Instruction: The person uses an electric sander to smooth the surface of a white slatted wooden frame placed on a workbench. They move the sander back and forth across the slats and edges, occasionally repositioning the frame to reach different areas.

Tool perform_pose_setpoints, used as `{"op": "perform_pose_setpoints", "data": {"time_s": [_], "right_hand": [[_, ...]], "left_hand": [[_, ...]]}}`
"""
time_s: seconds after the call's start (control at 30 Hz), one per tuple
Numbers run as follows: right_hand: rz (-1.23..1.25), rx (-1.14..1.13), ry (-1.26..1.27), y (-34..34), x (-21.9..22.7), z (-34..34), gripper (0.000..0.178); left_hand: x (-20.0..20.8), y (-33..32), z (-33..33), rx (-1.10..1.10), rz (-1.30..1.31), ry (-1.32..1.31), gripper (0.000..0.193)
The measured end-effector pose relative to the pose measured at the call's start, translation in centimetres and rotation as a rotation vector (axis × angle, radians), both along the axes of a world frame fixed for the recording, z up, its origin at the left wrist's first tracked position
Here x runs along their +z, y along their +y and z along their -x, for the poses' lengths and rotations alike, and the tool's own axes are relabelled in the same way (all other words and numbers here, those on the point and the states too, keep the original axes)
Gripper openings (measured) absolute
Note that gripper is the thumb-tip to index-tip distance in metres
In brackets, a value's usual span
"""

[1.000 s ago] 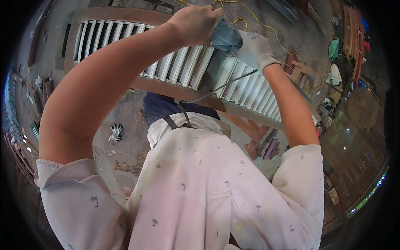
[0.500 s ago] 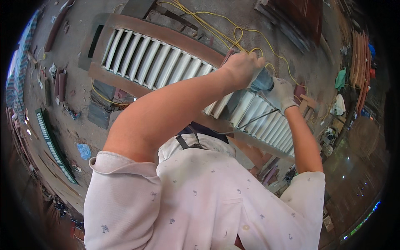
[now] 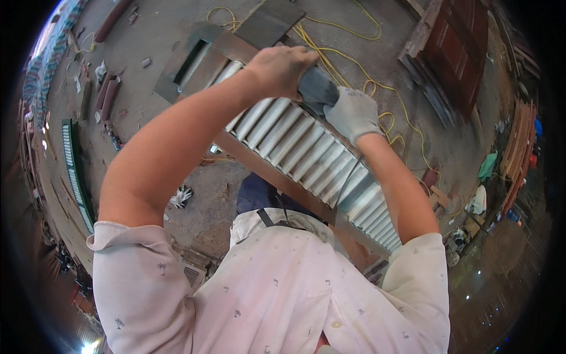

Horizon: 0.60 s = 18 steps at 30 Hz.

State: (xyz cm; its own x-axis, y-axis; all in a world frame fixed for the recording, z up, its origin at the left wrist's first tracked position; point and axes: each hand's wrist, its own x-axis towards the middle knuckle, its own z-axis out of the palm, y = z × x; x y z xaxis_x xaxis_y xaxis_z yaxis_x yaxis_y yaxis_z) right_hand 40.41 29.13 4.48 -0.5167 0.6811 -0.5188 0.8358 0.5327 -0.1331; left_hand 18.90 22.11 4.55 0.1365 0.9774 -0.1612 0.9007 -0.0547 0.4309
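A louvered shutter panel (image 3: 323,203) with a brown frame and whitish slats lies slantwise in front of me. Over its far long edge, both my hands hold a dark grey, rounded handheld power tool (image 3: 319,88). My bare left hand (image 3: 280,71) is closed round the tool's left end. My right hand (image 3: 354,115), in a pale work glove, wraps its right end. The tool's underside is hidden, and I cannot make out its exact kind. A thin dark cord (image 3: 349,180) hangs across the slats below my right forearm.
Yellow cable (image 3: 377,84) lies looped on the floor beyond the panel. Dark red wooden doors (image 3: 451,53) are stacked at the far right. A green louvered strip (image 3: 76,171) lies at the left. A loose glove (image 3: 181,196) rests on the floor near my left elbow.
Both hands and the power tool have moved left and farther away along the panel. The view has shifted too, showing more floor at the left and the loose glove.
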Motion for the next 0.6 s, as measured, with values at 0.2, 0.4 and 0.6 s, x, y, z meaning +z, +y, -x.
{"op": "perform_pose_setpoints", "data": {"time_s": [0.2,0.4,0.6], "right_hand": [[0.019,0.075,0.071,1.5,-0.3,13.5,0.038],[-0.056,0.375,0.12,3.9,0.2,23.5,0.038],[-0.143,0.719,0.153,1.7,-0.2,29.9,0.035]], "left_hand": [[1.0,0.1,12.6,0.08,0.01,0.132,0.075],[1.1,-2.1,20.3,0.32,0.025,0.121,0.072],[-0.5,-10.1,21.4,0.646,-0.028,0.086,0.073]]}}
